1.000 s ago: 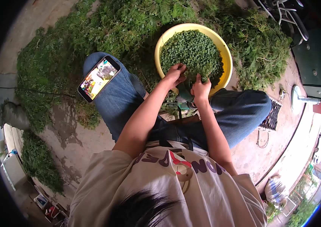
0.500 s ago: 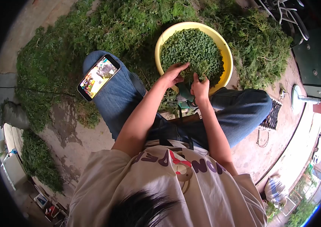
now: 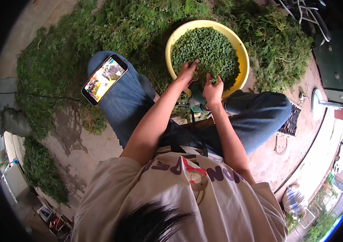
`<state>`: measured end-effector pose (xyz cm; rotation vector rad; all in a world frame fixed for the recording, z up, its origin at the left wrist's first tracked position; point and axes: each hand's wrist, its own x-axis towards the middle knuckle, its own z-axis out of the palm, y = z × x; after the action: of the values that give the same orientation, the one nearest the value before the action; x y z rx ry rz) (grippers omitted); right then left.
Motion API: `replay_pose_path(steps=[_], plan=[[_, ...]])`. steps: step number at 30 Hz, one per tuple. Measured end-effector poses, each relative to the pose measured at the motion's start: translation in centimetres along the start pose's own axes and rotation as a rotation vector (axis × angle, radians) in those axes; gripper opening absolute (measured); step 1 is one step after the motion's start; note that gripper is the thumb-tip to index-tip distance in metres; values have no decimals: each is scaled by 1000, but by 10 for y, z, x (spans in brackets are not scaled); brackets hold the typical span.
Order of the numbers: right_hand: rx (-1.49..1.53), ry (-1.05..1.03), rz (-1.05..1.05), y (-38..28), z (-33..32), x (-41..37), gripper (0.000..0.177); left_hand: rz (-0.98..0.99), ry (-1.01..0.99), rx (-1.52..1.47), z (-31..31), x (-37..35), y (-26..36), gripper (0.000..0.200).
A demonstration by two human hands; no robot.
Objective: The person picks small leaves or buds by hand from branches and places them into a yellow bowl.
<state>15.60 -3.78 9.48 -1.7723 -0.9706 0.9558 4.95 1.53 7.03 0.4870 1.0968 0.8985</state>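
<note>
A yellow basin (image 3: 243,60) holds a heap of small green cones (image 3: 203,44). Over its near side I hold a leafy conifer sprig (image 3: 208,71) with both hands. My left hand (image 3: 186,75) is closed at the sprig's left side, thumb and fingers pinched together. On the right, my right hand (image 3: 213,90) is closed around the sprig's lower part, thumb pointing up. The exact grip of the fingertips is partly hidden by foliage. A smartphone (image 3: 105,79) with a lit screen rests on my left knee.
Large piles of cut conifer branches (image 3: 135,24) surround the basin, with another heap (image 3: 276,56) on its right. More greenery (image 3: 44,171) lies at lower left. A black grate-like crate (image 3: 291,119) and a fan-like stand (image 3: 318,103) are right of my knee.
My left hand has shifted slightly up and left, while my right hand has turned a little at the sprig. The basin appears slightly higher in view.
</note>
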Motion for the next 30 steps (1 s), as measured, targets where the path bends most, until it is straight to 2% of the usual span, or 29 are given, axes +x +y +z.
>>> replay_pose_path(steps=[3,5,9,11,12,14,17,20,23,25,30], plan=[[-31,29,-38,14,1,5,26,10,21,19,0,3,-2,32],[-147,25,-168,24,0,9,30,17,0,2,0,1,0,34],[-64,4,-140,26,-3,11,24,-6,29,53,3,3,-2,34],[170,-43,-22,7,-6,2,16,-5,29,38,3,6,-7,34],[170,-43,-20,-6,-9,-4,16,-26,10,-29,2,8,-8,34],[411,-107,327,-38,-16,-15,14,-49,-9,-96,2,10,-9,35],[467,-75,426,-44,-16,-15,19,-59,35,-26,0,10,-7,33],[570,-140,474,-37,-25,-9,22,-44,48,8,0,6,1,32],[611,-172,517,-28,-27,-1,19,-21,-40,-138,-3,-3,8,29],[623,-173,510,-28,-29,1,19,-48,-186,-287,-3,-8,12,30],[633,-180,498,-24,-29,3,20,-59,-287,-237,-1,-13,16,21]])
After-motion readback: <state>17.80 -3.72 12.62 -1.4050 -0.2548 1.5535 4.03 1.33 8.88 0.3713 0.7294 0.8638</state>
